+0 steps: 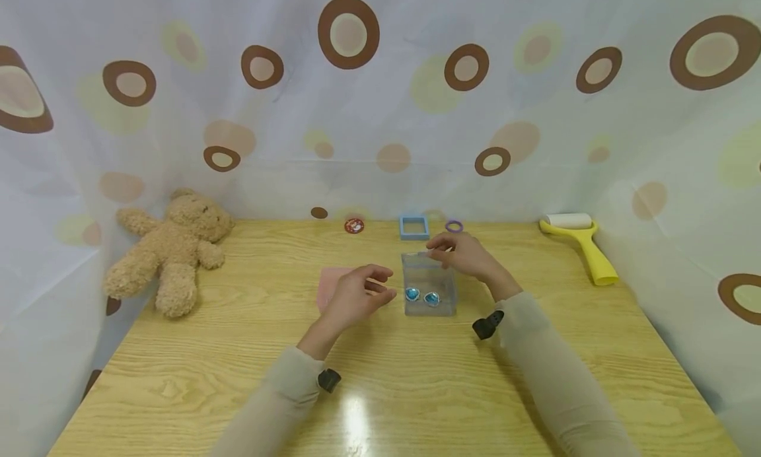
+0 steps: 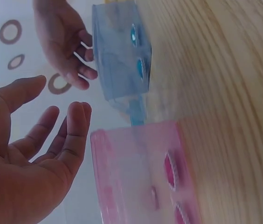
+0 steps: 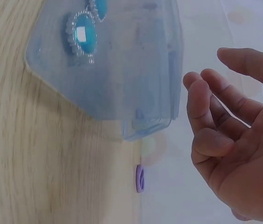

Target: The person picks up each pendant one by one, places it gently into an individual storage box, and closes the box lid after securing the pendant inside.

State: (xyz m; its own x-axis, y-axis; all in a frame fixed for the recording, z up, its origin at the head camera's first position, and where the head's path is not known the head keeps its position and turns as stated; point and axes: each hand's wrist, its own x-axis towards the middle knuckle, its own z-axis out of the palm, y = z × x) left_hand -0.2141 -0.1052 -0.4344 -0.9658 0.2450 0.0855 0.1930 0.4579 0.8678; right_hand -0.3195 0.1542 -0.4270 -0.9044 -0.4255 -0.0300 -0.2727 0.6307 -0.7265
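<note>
Wood table (image 1: pixel 535 378), both hands loose and holding nothing: right hand (image 1: pixel 466 253) crowding the blue box (image 1: pixel 429 292) could topple it, left hand (image 1: pixel 357 295) hovering near the pink box (image 1: pixel 329 284).

Both my arms wear long, snug beige sleeves down to the wrists, my left hand (image 1: pixel 357 295) and right hand (image 1: pixel 466 255) are bare, and a small black camera unit is strapped under each wrist.
</note>
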